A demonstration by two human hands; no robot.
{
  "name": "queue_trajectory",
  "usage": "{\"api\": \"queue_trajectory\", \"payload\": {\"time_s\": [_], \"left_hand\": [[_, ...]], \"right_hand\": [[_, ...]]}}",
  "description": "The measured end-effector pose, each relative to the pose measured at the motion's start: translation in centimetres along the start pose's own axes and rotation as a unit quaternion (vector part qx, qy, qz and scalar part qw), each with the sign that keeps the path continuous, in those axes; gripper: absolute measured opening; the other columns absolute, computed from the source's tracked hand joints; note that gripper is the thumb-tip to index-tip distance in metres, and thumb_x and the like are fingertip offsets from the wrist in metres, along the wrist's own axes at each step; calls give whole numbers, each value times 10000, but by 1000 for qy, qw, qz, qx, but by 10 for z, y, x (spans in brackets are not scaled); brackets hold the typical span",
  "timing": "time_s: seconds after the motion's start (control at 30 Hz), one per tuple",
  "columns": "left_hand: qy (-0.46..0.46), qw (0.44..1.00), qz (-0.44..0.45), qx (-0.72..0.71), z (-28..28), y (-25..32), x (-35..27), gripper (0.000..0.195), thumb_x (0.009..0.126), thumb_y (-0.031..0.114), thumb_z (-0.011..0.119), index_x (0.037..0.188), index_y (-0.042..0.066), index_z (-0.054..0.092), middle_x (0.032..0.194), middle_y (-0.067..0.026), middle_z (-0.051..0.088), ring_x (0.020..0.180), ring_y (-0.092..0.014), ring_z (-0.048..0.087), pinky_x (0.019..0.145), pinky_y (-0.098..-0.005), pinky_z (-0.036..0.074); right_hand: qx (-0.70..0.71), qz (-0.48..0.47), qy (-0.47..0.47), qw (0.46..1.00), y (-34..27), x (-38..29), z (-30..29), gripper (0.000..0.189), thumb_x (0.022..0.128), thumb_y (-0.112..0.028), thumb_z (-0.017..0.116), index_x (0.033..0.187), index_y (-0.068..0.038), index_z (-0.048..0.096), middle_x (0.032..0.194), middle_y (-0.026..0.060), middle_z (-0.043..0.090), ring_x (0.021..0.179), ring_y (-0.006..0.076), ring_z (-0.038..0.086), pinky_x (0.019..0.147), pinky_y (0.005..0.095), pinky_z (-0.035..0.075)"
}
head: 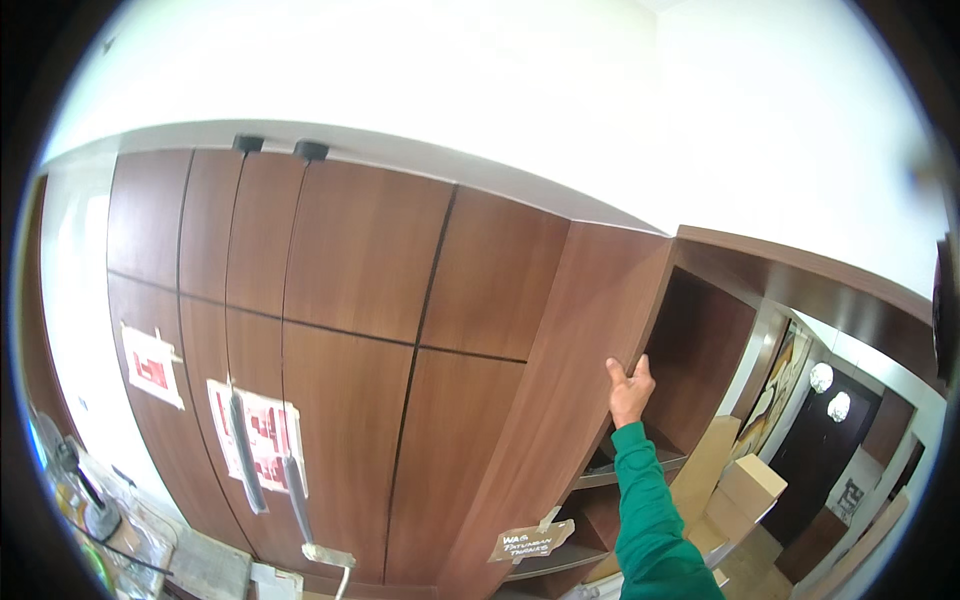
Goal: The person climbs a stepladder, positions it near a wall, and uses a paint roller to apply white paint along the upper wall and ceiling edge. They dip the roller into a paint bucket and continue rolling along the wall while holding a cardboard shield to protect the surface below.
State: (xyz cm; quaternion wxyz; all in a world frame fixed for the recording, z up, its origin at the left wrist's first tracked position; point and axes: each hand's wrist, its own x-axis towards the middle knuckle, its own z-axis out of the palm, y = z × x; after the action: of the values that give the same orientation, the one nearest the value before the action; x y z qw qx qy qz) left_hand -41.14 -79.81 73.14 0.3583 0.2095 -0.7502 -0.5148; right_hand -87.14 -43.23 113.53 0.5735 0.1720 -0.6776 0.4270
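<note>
My right hand (pixel 628 386), in a green sleeve, reaches up to the front edge of a brown wood side panel (pixel 585 315). The thumb lies on the panel's face and the fingers go round its edge, partly hidden. To its right opens a dark shelf recess (pixel 694 345). Below the hand, a cardboard sign with handwriting (pixel 532 541) is taped by the open shelves (pixel 559 562). My left hand is out of view. A paint roller (pixel 328 556) shows at the bottom, before brown wall panels (pixel 360 375); what holds it is not seen.
Two wrapped pendant lamps (pixel 244 450) hang on thin cords before taped printed sheets (pixel 154 367). A desk fan (pixel 94 495) stands among clutter at lower left. Cardboard boxes (pixel 754 480) stand beyond the shelves, near a dark door (pixel 817 450).
</note>
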Motion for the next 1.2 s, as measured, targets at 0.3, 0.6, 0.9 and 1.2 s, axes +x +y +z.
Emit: {"api": "queue_trajectory", "payload": {"time_s": [0.3,0.6,0.9,1.2], "left_hand": [[101,899,-353,-238,-54,77,-4,200,949,269,672,852,97,639,700,9,547,615,-127,477,538,-336,426],[99,888,-374,-250,-96,99,-14,236,965,326,647,973,90,663,796,-12,600,690,-138,526,604,-321,452],[92,874,-381,-288,-102,67,-18,327,981,383,621,1095,84,687,893,-32,653,765,-150,574,671,-305,479],[-13,918,-350,-187,-102,86,-26,401,1013,418,560,1068,43,691,827,-11,657,739,-138,584,643,-291,460]], "right_hand": [[-76,67,-8,995,5,-3,0,793,782,-367,779,1259,197,490,913,341,669,857,458,673,791,467,521],[-157,111,-66,979,-4,-3,-1,772,846,-343,702,1334,180,412,987,353,656,921,499,643,848,505,497],[-122,159,-89,976,-14,-3,-1,729,888,-339,669,1336,173,407,1043,355,645,971,497,632,899,518,474],[-142,128,-70,979,-5,-5,4,701,881,-319,676,1310,174,423,990,354,647,892,485,656,786,512,519]]}}
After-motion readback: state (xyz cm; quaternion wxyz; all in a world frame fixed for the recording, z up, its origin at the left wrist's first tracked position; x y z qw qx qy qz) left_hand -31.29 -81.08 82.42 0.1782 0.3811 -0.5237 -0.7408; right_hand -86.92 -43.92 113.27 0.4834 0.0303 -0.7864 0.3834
